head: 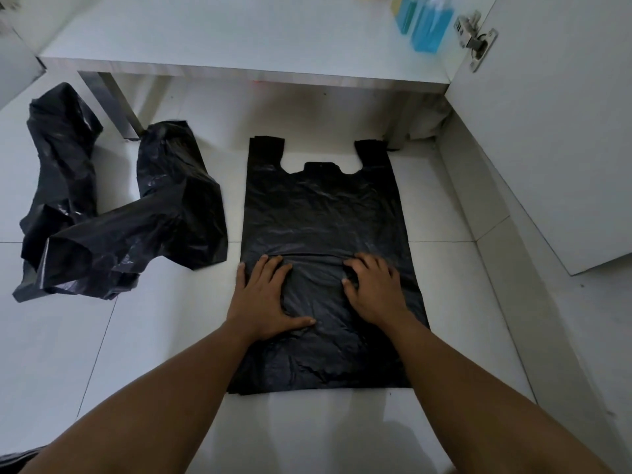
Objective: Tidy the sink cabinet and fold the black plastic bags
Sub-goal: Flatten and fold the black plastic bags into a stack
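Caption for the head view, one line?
On the floor by the open cabinet, the left hand and right hand rest on a spread black bag; crumpled bags lie beside it.

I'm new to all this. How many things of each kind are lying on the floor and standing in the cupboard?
Flat black bag: 1
Crumpled black bags: 2, as far as the heap shows
Blue bottles: 2
Total: 5
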`<state>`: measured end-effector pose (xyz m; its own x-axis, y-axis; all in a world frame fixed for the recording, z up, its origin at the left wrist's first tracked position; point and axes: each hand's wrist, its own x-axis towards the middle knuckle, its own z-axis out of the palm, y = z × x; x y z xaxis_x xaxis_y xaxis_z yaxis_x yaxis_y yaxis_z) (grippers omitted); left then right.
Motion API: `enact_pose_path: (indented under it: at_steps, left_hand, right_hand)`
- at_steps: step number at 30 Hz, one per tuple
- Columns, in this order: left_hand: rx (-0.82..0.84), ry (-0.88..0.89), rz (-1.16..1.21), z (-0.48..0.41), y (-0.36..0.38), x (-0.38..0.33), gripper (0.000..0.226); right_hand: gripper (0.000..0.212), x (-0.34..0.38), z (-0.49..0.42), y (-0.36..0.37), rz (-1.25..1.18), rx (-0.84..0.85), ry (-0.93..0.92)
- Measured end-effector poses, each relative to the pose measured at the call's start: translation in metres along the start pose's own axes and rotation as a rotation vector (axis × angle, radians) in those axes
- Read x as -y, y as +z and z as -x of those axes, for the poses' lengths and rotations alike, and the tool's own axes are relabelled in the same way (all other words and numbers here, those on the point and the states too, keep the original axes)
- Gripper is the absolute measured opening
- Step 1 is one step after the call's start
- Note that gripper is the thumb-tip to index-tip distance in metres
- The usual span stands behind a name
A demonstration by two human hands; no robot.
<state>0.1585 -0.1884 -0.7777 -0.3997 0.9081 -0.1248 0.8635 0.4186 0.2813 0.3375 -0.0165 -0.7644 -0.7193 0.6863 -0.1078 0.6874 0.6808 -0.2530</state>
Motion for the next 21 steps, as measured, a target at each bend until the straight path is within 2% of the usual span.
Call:
enact_pose_path:
  at_steps: [3, 7, 10, 13, 15, 18, 21]
  left_hand:
    - [-0.039, -0.021, -0.077, -0.002, -0.014, -0.007, 0.113]
    - [-0.114, -0.048, -0.042, -0.006, -0.027, -0.014, 0.091]
    - [-0.272, -0.010, -0.014, -0.015, -0.042, -0.005, 0.077]
    - [-0.414, -0.025, -0.058, -0.031, -0.087, 0.025, 0.068]
    - [-0.437, -0.121, -0.110, -0.037, -0.125, 0.055, 0.063]
    - [-0.391, -0.376, -0.142, -0.028, -0.166, 0.096, 0.061]
    - [-0.273, -0.579, -0.234, -0.008, -0.176, 0.132, 0.058]
  right_hand:
    - [0.042, 0.006, -0.004, -0.007, 0.002, -0.004, 0.025]
    - [0.036, 0.008, -0.008, -0.012, 0.073, -0.008, 0.040]
    - [0.033, 0.019, -0.026, -0.030, 0.023, -0.085, 0.029]
    - [0.034, 0.056, -0.059, -0.054, -0.078, -0.086, -0.015]
    - [0.032, 0.093, -0.081, -0.062, -0.197, -0.059, -0.087]
    - [0.037, 0.158, -0.099, -0.056, -0.455, 0.045, -0.253]
    - [0.035, 0.218, -0.102, -0.035, -0.472, 0.157, -0.373]
